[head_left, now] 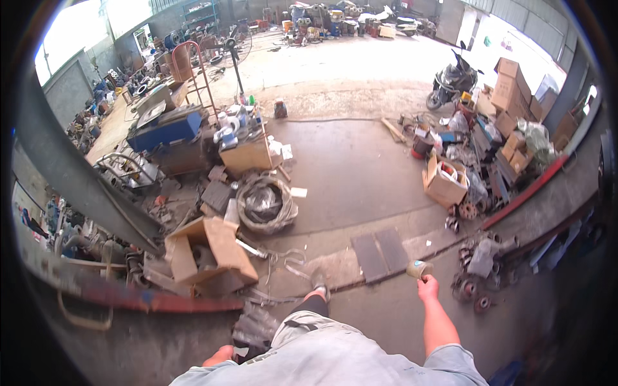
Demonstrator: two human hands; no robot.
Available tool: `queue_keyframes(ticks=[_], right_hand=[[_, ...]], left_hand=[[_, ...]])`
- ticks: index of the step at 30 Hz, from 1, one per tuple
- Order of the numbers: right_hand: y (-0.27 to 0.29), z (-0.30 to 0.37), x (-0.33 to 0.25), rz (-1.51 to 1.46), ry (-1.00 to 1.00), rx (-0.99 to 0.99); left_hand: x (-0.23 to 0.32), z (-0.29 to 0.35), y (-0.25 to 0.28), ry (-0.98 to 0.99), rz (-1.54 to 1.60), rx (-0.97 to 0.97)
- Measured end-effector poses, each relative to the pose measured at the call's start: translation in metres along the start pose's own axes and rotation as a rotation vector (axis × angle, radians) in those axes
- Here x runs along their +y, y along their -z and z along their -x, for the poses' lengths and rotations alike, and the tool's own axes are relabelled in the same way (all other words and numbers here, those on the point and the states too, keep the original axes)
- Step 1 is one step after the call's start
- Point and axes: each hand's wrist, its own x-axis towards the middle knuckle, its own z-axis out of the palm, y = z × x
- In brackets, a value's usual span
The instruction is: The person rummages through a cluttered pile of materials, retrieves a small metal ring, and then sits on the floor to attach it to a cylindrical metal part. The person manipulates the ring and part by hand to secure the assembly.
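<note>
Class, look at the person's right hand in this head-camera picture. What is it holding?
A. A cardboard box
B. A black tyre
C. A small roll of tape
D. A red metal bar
C. The right hand is raised in front of the body with its fingers closed around a small roll of tape, tan with a pale bluish end, held above the concrete floor.

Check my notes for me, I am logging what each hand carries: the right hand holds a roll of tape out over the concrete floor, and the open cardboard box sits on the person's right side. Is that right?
Not quite. The head view shows the right hand holding the roll of tape out over the concrete floor, but the open cardboard box sits on the person's left side, not the right.
</note>
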Motion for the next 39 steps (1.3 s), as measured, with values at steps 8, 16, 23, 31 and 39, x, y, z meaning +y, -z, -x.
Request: queue_keyframes(ticks=[8,16,23,31,39], right_hand=[[-0.06,-0.171,-0.062,0.591,-0.118,-0.319],[-0.238,-0.425,-0.205,0.637,-0.272,-0.743],[-0.362,-0.879,-0.361,0.712,-0.039,-0.58],[-0.564,-1.413,-0.81,0.198,0.465,-0.107],[-0.731,-1.647,-0.931,0.388,0.496,-0.188]], left_hand=[[0.471,0.171,-0.302,-0.391,0.05,-0.209],[0.88,0.248,-0.509,-0.569,0.039,-0.368],[1.042,0.175,-0.594,-0.293,0.174,0.081],[1.168,0.147,-0.63,-0.492,-0.978,0.25],[1.713,0.197,-0.83,-0.426,0.57,0.021]])
